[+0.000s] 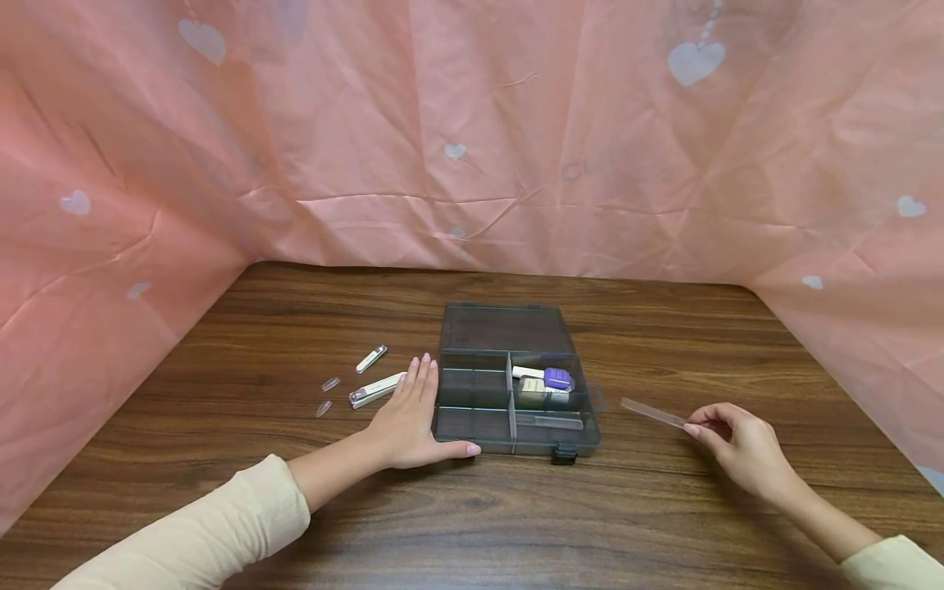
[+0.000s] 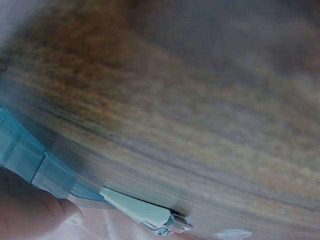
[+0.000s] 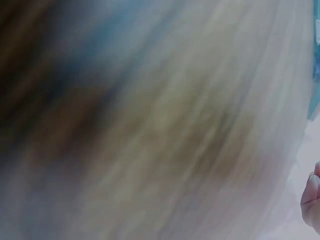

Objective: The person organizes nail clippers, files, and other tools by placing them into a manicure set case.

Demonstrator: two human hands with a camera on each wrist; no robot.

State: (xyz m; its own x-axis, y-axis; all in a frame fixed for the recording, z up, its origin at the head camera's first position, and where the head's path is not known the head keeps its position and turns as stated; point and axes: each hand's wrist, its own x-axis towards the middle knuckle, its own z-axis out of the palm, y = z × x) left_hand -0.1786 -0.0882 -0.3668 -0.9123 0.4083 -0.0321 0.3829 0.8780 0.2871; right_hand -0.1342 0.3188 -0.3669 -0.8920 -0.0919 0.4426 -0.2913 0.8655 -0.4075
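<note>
My left hand lies against the left side of a dark translucent compartment box, fingers straight and thumb stretched along its front edge. Off to the right, my right hand pinches one end of a thin translucent strip between thumb and fingers; its free end points toward the box. Only the fingertips show at the edge of the right wrist view. Purple and pale nail polish bottles lie in a right compartment. A greyish strip occupies the compartment in front of them.
Beside my left fingers lies a large nail clipper, with a smaller nail clipper behind it. Two clear nail tips rest farther left. The box's lid is folded back. A pink curtain surrounds the wooden table.
</note>
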